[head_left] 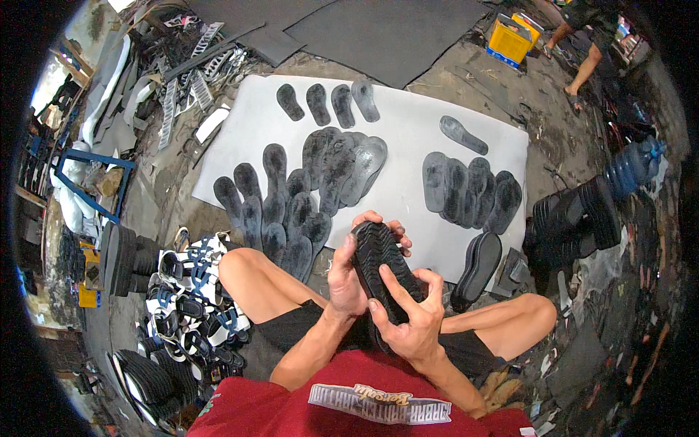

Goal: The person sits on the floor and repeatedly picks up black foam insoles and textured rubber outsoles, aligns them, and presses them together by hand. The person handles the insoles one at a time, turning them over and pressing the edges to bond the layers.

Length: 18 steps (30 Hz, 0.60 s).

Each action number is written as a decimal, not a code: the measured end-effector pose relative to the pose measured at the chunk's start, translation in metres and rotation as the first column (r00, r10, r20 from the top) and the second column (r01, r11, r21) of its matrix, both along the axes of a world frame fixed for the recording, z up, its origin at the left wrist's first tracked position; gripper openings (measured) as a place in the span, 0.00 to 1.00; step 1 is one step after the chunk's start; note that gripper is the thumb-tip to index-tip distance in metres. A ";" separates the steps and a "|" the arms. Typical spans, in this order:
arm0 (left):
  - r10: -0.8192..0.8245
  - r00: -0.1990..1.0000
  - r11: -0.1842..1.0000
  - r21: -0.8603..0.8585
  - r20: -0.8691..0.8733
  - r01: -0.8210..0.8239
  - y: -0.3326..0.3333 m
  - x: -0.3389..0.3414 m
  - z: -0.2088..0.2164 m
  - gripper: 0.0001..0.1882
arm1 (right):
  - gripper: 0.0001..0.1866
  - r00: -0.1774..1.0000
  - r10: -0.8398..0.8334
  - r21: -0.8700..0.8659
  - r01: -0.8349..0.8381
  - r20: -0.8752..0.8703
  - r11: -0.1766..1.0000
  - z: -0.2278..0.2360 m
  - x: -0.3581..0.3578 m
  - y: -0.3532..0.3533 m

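Note:
I hold a black sandal sole (373, 247) in front of my lap, its grooved tread facing up. My left hand (346, 280) wraps the far part, with the thumb along the left edge and fingertips curling over the far and right edges. Lower down, my right hand (418, 320) grips the same piece; one finger lies across the tread and the thumb presses the left side. Beyond my hands, a white sheet (404, 193) carries groups of dark insole-shaped pieces (338, 166), overlapping at the left and right (475, 191). A thick black sole stack (477, 269) lies by the sheet's near right edge.
Left of my knee is a heap of white, blue and black sandal straps (196, 291), with stacked black soles (125, 258) beside it. More stacked soles (575, 222) and a blue water jug (632, 171) stand right. A yellow crate (508, 41) and another person's leg (585, 69) are far right.

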<state>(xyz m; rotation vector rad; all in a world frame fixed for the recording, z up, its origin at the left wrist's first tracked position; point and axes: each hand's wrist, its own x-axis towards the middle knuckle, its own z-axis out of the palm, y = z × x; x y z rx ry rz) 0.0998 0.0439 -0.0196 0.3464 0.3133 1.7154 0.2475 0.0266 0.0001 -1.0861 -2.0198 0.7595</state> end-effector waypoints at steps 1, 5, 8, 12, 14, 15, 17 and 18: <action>0.004 0.999 0.999 -0.032 -0.043 -0.005 -0.001 -0.002 -0.003 0.19 | 0.33 1.000 0.018 -0.015 -0.018 0.006 1.000 -0.001 0.000 0.001; 0.093 0.994 0.995 -0.024 -0.065 -0.095 0.010 -0.005 -0.009 0.16 | 0.36 0.992 0.123 -0.190 -0.125 -0.019 0.974 0.006 0.007 0.011; 0.218 0.971 0.974 -0.040 -0.101 -0.222 0.014 -0.012 -0.002 0.20 | 0.41 0.990 0.076 -0.387 -0.117 -0.121 0.915 -0.005 0.025 0.024; 0.429 0.899 0.901 0.120 -0.088 -0.418 0.020 -0.028 -0.002 0.29 | 0.33 0.765 -0.309 -0.814 -0.453 -0.564 0.365 -0.054 0.050 0.015; 0.464 0.845 0.883 0.219 -0.267 -0.415 0.016 -0.027 -0.010 0.28 | 0.35 0.612 -0.536 -0.805 -0.526 -0.582 0.274 -0.085 0.050 0.008; 0.403 0.886 0.912 0.184 -0.229 -0.367 0.012 -0.021 -0.011 0.28 | 0.30 0.551 -0.654 -0.852 -0.406 -0.518 0.331 -0.070 0.043 0.011; 0.185 0.983 0.982 0.027 0.016 -0.185 -0.012 -0.010 -0.006 0.35 | 0.20 0.534 -0.589 -0.781 -0.263 -0.607 0.566 -0.069 0.058 0.032; -0.032 0.991 0.999 -0.003 0.133 0.032 -0.027 -0.014 -0.006 0.38 | 0.17 0.553 -0.559 -0.729 -0.137 -0.618 0.671 -0.062 0.069 0.045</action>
